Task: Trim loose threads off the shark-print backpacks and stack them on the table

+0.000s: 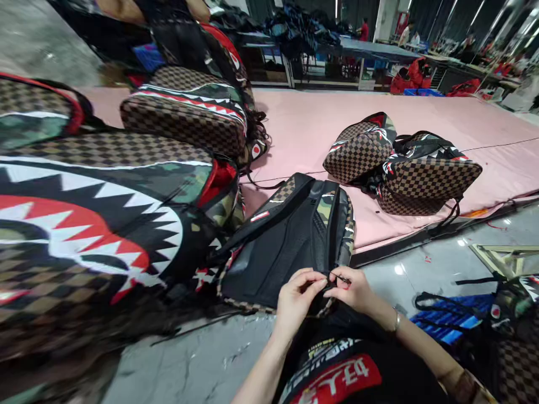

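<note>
A backpack [280, 252] lies back panel up in front of me, its black shoulder straps showing and its edges in brown check and camouflage print. At its near end, my left hand [300, 297] pinches a black strap [329, 276] between thumb and fingers. Close beside it, my right hand [353, 289] is closed on the same dark strap, with a thin dark end showing between the fingers. The fingers partly cover the strap, so its fine detail is hidden.
Large checked backpacks with shark-mouth prints [84, 224] crowd the left, with another checked backpack [185, 112] behind. Two more backpacks [360, 147] sit on the pink-covered table [295, 123]. Below the table's right edge is a blue crate [458, 317]. Another person's arm [122, 8] shows at top left.
</note>
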Available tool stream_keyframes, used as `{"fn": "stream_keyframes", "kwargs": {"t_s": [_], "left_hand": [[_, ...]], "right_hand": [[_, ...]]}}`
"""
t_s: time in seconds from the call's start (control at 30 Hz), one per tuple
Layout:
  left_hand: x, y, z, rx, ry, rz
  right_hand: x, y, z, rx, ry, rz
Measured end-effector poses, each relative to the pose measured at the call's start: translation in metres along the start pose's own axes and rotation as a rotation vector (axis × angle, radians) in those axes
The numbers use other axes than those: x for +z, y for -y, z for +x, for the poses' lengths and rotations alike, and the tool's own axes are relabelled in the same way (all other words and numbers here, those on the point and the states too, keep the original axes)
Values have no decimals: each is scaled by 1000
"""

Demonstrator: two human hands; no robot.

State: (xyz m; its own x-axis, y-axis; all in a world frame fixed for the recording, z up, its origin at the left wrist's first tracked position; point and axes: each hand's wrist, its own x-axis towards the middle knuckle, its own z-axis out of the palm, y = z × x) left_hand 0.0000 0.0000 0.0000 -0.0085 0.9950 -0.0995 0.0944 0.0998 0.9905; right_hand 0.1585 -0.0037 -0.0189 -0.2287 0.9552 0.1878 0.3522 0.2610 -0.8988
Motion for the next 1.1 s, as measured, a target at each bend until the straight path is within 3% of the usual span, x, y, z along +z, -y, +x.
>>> {"fn": "stream_keyframes", "kwargs": {"t_s": [0.13,0.27,0.4,0.57,0.83,0.93,1.1], "left_hand": [[3,1,2,-78,-22,-102],[5,2,-1,-63,-110,-115],[7,2,-4,-40,-168,-121],[12,0,-5,-19,-185,-128],[15,-1,-5,24,-217,-98],[14,1,-3,-14,-245,-151],[13,3,-4,-92,-226,-222]], "right_hand": [[-3,11,-3,51,23,-10],[-26,25,0,54,45,-61],[-51,29,8,-96,90,-311],[-64,32,22,-324,167,-562],[-70,54,36,-440,354,-848],[-70,53,35,-416,351,-801],[-69,46,35,-256,312,-657]]}}
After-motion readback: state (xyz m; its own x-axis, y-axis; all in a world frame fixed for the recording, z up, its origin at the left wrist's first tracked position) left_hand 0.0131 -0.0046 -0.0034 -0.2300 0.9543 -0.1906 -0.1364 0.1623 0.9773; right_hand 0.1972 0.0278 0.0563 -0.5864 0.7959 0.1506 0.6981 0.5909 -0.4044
